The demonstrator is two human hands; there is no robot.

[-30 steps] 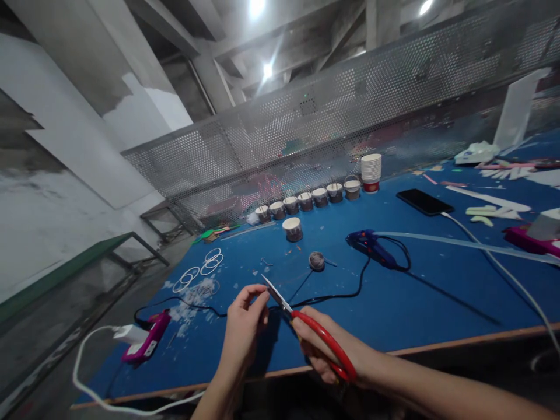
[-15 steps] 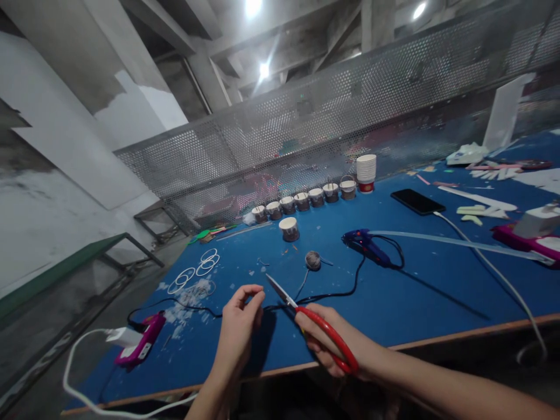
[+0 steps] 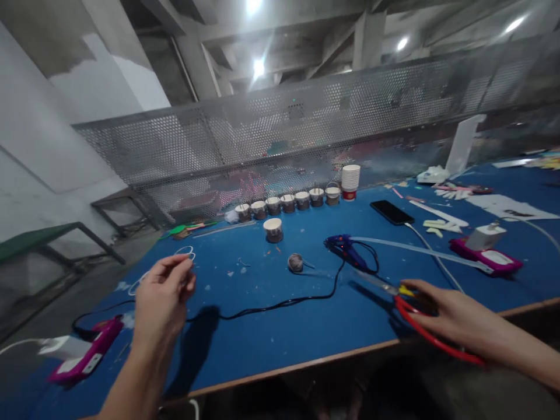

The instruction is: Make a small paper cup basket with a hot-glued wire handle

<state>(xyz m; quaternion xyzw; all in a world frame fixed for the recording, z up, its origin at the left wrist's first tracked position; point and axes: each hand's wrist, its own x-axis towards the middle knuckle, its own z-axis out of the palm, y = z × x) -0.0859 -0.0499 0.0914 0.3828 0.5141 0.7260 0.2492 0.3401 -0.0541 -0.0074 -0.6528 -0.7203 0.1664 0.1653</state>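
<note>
My right hand (image 3: 452, 315) is closed around the red handles of a pair of scissors (image 3: 431, 338), whose blades point left, above the table near the glue gun. My left hand (image 3: 164, 294) is raised at the left with thumb and fingers pinched together; whatever sits between them, if anything, is too small to make out. White rings (image 3: 186, 251) lie just beyond that hand, partly hidden by it. A ball of grey yarn (image 3: 295, 262) rests mid-table with a loose end. Behind it stands a paper cup (image 3: 273, 232) with a dark grey lower part.
A row of similar cups (image 3: 287, 204) lines the back, beside stacked paper cups (image 3: 350, 178). The blue glue gun (image 3: 350, 251), a phone (image 3: 391, 212) and a pink power strip (image 3: 490, 259) are to the right. Another pink power strip (image 3: 91, 356) and black cable (image 3: 262, 309) lie nearer.
My hands have moved apart: the left one went left toward the rings, while the right one carried the scissors right, toward the glue gun. The view has shifted too.
</note>
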